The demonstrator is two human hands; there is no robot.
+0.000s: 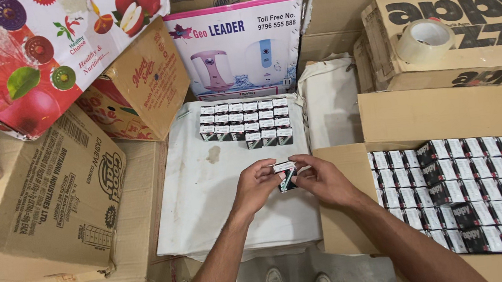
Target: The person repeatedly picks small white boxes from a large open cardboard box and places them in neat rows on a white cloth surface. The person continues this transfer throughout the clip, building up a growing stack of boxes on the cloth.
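To your far left a red and white fruit-printed carton (33, 52) leans over a tan corrugated carton (56, 201) tipped on its side, its barcode panel turned up toward you; a smaller brown box (143, 77) with a red fruit print is wedged between them and the wall, so the stack props itself. In front of you a white cloth (207, 196) is spread over flattened cardboard, which keeps the goods off the floor. At its far end small black-and-white boxes (245, 124) stand in tidy rows, touching side by side, faces up so they can be counted at a glance. Behind them a white carton with a pink border (237, 48) shows two water heaters, one pink, one blue. Your left hand (255, 188) and right hand (325, 181) meet over the middle of the cloth, each grip pinched shut on one small box (284, 176) held between the fingertips, its white end flap uppermost. At your right an open carton (437, 116), flap standing up behind it, holds packed rows of the same little boxes (471, 191), close enough to reach without leaning. Beyond it a roll of clear tape (425, 40) lies flat on a closed brown carton with heavy black lettering (459, 29).
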